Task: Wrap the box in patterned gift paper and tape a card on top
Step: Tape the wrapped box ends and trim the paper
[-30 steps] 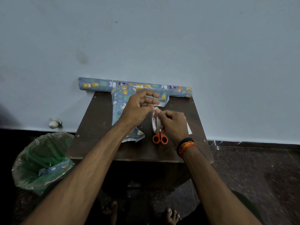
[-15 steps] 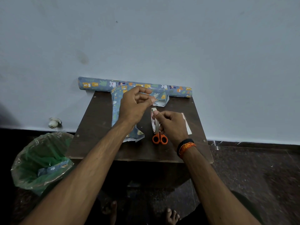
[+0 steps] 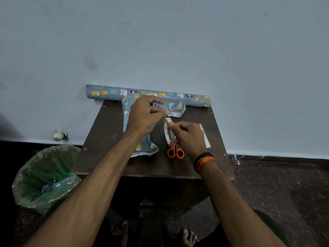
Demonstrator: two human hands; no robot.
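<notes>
Listing from the near edge outward: orange-handled scissors (image 3: 175,152), hard plastic loops, lying on the dark matte table (image 3: 106,132) at 6 o'clock of the tape roll (image 3: 168,131). Tape roll: light, rigid ring with a slick band, likely best gripped by its rim; right hand (image 3: 189,138) pinches it upright. Left hand (image 3: 145,116), at 10 o'clock, fingers curled as if pinching the tape end; too small to confirm. Box (image 3: 140,122): stiff, half-wrapped in thin, crease-prone patterned paper, under the left hand. Gift paper roll (image 3: 147,95): soft tube at 12 o'clock against the wall.

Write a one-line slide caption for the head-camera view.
Hands pull tape beside a half-wrapped box.
</notes>
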